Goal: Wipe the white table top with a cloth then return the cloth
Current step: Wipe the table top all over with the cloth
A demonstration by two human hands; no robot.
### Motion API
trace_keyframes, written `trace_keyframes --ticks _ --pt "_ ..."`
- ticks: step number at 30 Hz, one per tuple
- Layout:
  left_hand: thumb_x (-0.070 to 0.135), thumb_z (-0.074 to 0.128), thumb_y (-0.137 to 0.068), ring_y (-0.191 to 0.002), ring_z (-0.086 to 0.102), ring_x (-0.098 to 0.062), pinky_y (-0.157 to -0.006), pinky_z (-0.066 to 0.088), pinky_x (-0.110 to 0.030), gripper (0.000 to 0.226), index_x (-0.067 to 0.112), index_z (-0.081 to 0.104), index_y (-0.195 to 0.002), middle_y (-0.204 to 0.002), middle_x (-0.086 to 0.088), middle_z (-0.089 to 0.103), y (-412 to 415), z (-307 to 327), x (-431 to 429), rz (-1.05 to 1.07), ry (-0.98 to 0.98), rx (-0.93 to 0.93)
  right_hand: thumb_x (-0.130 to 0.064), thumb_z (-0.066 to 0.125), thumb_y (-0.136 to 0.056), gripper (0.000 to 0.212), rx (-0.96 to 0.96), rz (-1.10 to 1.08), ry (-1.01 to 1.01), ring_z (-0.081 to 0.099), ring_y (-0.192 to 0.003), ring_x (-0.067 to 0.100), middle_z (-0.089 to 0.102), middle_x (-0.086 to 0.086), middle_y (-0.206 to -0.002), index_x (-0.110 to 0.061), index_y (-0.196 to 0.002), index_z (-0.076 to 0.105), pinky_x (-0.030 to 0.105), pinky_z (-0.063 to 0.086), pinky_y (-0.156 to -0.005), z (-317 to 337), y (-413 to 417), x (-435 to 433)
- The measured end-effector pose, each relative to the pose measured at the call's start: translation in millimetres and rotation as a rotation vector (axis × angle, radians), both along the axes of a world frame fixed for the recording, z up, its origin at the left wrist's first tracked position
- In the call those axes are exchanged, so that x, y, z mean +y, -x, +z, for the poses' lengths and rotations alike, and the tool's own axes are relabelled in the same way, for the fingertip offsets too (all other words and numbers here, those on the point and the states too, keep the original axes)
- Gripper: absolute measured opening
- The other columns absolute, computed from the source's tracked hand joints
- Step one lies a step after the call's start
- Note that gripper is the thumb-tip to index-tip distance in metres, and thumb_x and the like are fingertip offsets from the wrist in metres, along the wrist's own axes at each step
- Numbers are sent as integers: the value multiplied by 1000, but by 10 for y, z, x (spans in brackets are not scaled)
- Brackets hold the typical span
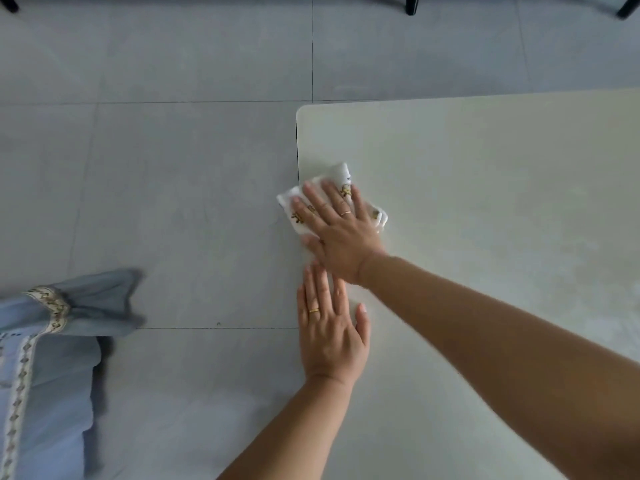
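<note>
The white table top (485, 188) fills the right half of the view, its left edge running down the middle. A small white cloth (337, 176) with yellow prints lies folded at that left edge, one corner hanging past it. My right hand (341, 237) presses flat on the cloth, fingers spread, forearm reaching in from the lower right. My left hand (330, 336) rests flat on the table just behind it, at the same edge, with nothing in it.
Grey floor tiles (166, 202) lie to the left of and beyond the table. A light blue cushion (52, 358) with patterned trim sits at the lower left. Dark furniture legs (411, 4) stand at the top edge.
</note>
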State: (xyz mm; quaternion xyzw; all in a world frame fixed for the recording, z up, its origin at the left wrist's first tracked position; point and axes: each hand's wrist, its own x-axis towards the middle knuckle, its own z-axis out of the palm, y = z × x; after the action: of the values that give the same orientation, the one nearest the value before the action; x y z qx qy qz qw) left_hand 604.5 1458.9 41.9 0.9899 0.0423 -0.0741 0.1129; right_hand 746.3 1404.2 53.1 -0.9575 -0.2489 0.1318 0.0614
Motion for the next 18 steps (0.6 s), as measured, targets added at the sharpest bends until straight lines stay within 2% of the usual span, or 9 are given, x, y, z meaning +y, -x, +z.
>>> trace_keyframes --ticks 2,3,7,8,9,11,14,16,18 --pt "40 35 -90 -144 21 -35 -114 20 -45 66 5 34 -146 -154 -19 24 -2 24 9 -1 -1 -14 -49 16 -98 57 -48 158 64 -4 -147 21 -3 -5 -160 -33 -150 -3 46 -11 -114 6 -202 -261" --pt "40 35 -90 -143 22 -35 -113 20 -45 67 5 32 -146 -155 -19 23 -6 40 10 -1 4 -19 -49 14 -98 57 -68 108 95 -4 -147 20 -3 -5 -160 -33 -149 -4 46 -8 -114 -6 -342 -415" --pt "34 41 -85 -141 28 -36 -114 19 -47 65 1 41 -141 -151 -20 32 -106 94 1 -40 52 -82 -46 17 -99 56 20 -569 19 -6 -146 19 -4 -7 -160 -32 -150 1 48 -9 -115 29 -690 -632" --pt "32 42 -84 -140 31 -35 -115 20 -47 63 1 46 -138 -149 -19 37 -185 105 -10 -59 55 -108 -46 18 -99 56 36 -642 5 -7 -146 20 -5 -6 -160 -31 -150 2 49 -12 -114 44 -663 -469" --pt "31 42 -84 -139 34 -35 -116 21 -47 59 1 50 -135 -146 -19 42 -280 116 -17 -74 59 -126 -45 18 -99 56 50 -616 -9 -8 -146 22 -6 -6 -160 -31 -151 3 49 -16 -112 49 -604 -271" --pt "31 41 -84 -134 41 -37 -115 24 -47 54 3 54 -129 -137 -18 52 -466 116 -18 -81 83 -124 -45 17 -99 54 61 -314 -73 -9 -146 21 -3 -8 -160 -32 -150 7 44 -20 -110 48 -439 87" --pt "36 39 -89 -138 35 -36 -116 22 -46 60 3 45 -138 -145 -17 44 -583 62 0 -81 112 -87 -44 17 -100 51 -6 66 -8 -2 -146 17 2 -10 -160 -34 -150 7 44 -8 -115 51 -535 20" --pt "38 37 -91 -144 24 -31 -118 17 -43 65 3 35 -145 -154 -14 30 -569 4 8 -81 103 -108 -43 16 -101 52 -59 -36 53 -1 -147 17 1 -8 -160 -33 -150 2 45 -4 -115 7 -833 -275" --pt "38 37 -90 -145 21 -29 -118 13 -41 67 4 31 -147 -156 -14 25 -563 -24 -6 -85 92 -127 -43 16 -100 54 -17 -321 44 -3 -147 18 -1 -6 -160 -31 -151 2 47 -7 -115 4 -1116 -531"
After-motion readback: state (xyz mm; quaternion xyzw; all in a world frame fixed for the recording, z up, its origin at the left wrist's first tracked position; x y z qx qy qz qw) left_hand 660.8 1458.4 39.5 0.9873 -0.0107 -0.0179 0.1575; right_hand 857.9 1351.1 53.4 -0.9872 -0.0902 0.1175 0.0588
